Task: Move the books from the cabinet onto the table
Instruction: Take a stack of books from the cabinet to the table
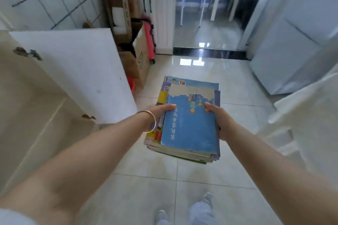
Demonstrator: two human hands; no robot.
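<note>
Squarely between both hands, a stack of books is carried in the air over the tiled floor, a blue-covered one on top and wider ones jutting out beneath it at the far and left edges. Each grip is clenched on a long side of the stack: the left hand, with a thin bangle on the wrist, thumb on the cover; the right hand likewise on the opposite edge. To the left an open white cabinet door swings out, its corner near the left wrist. Cardboard boxes stand beyond it. Ahead the floor runs open to a dark threshold, with a white fridge on the right.
</note>
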